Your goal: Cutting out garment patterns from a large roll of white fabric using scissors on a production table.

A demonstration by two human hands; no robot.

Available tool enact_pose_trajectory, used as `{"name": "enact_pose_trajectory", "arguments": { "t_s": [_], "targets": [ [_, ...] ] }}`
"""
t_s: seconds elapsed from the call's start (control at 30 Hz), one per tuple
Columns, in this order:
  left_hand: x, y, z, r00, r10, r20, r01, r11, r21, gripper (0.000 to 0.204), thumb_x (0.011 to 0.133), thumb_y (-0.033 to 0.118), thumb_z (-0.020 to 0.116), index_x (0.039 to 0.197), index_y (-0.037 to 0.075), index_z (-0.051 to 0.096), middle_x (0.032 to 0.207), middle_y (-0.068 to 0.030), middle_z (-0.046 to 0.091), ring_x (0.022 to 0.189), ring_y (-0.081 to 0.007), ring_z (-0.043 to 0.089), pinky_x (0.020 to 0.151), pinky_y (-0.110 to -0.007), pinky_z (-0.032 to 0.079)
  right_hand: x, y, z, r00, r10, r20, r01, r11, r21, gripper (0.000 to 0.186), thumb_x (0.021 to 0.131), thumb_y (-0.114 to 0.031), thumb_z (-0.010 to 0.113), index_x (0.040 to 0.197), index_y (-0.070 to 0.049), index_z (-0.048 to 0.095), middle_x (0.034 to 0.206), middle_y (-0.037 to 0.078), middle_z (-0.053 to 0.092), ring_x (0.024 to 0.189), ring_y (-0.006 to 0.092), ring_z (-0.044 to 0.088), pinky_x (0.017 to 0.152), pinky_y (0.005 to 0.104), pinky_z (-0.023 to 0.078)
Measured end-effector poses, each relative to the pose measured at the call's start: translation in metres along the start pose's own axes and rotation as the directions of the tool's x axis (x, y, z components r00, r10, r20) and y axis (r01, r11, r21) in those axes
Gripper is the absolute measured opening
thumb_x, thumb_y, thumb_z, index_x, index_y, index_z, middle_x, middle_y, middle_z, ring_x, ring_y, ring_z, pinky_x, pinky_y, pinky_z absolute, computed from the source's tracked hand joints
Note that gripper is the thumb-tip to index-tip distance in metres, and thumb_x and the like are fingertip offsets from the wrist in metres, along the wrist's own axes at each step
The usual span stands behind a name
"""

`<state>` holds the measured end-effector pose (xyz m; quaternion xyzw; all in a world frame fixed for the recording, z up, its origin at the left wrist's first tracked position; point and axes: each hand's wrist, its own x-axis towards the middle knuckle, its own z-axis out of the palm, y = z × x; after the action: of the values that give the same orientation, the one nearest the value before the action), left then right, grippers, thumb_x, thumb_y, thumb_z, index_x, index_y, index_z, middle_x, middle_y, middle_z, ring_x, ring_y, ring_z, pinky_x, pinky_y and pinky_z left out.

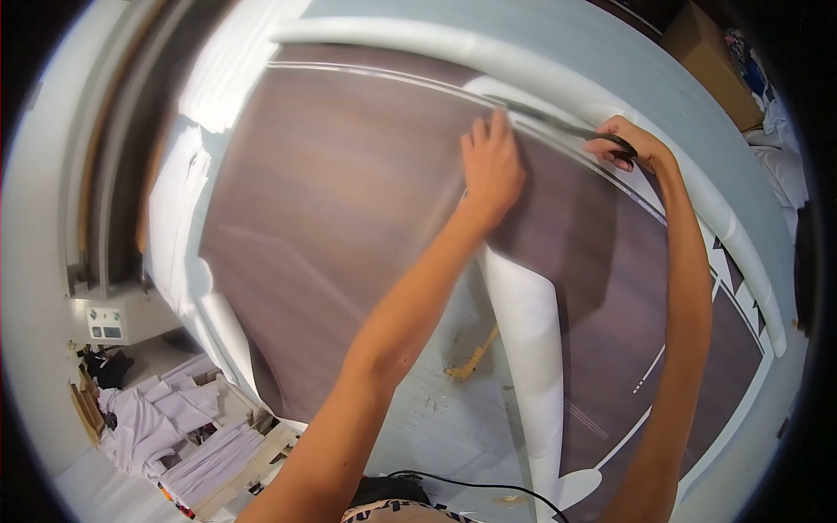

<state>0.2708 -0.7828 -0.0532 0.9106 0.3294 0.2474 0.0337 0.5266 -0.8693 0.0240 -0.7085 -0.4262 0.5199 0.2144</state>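
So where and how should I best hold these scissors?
Probably by the dark handle loops, coming from the right: the scissors lie with their blades reaching left toward the left hand, leaving the loops at the right end, where the right hand holds them.

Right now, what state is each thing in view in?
Scissors: held, blade opening unclear
Right hand: curled around the handles
Brown sheet: mostly spread out
Left hand: over the sheet, fingertips blurred
White roll: rolled up, lengthwise
Pale cloth: crumpled, piled
Black cable: loosely curved
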Motion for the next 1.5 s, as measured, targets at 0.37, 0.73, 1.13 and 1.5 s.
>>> {"name": "enact_pose_trajectory", "arguments": {
  "t_s": [0.37,0.73,1.13,1.5],
  "targets": [
    [0.007,0.014,0.017,1.0,-0.002,0.004,0.002,0.999,-0.046,0.05,0.067,0.008,0.067,0.114,-0.01,0.063,0.142,-0.019,0.049,0.116,-0.0386,0.047,0.092,-0.045,0.039,0.028,0.018,-0.015,0.999,-0.021,0.038,0.023,0.998,-0.056,0.043,0.083,-0.041,0.082,0.065,-0.007,0.063,0.052,-0.005,0.05,0.038,0.0049,0.04,0.038,0.0253,0.027],
    [0.013,0.035,0.03,1.0,-0.021,-0.009,0.02,0.993,-0.114,0.058,0.065,0.007,0.07,0.12,-0.01,0.06,0.142,-0.0202,0.049,0.115,-0.0382,0.049,0.09,-0.046,0.04,0.053,0.031,-0.013,0.998,-0.061,0.032,0.06,0.998,0.034,0.042,0.085,-0.041,0.08,0.067,-0.008,0.062,0.055,-0.005,0.054,0.039,0.0041,0.043,0.038,0.0236,0.03],
    [0.009,0.044,0.003,0.997,-0.021,-0.071,0.004,0.974,-0.227,0.054,0.069,0.008,0.071,0.12,-0.006,0.061,0.133,-0.0184,0.052,0.116,-0.0359,0.049,0.093,-0.046,0.041,0.046,0.002,0.002,0.996,-0.085,0.002,0.085,0.996,0.03,0.046,0.082,-0.045,0.083,0.064,-0.009,0.061,0.05,-0.006,0.05,0.039,0.0043,0.043,0.038,0.0229,0.03],
    [0.017,0.023,-0.04,0.986,-0.104,-0.133,0.07,0.969,-0.238,0.04,0.085,0.009,0.063,0.124,0.0,0.058,0.134,-0.0167,0.056,0.12,-0.0344,0.051,0.101,-0.048,0.036,0.031,-0.037,0.01,0.996,-0.082,-0.017,0.083,0.995,0.063,0.047,0.08,-0.044,0.085,0.062,-0.009,0.059,0.051,-0.004,0.051,0.039,0.0048,0.044,0.038,0.0229,0.03]
  ]
}}
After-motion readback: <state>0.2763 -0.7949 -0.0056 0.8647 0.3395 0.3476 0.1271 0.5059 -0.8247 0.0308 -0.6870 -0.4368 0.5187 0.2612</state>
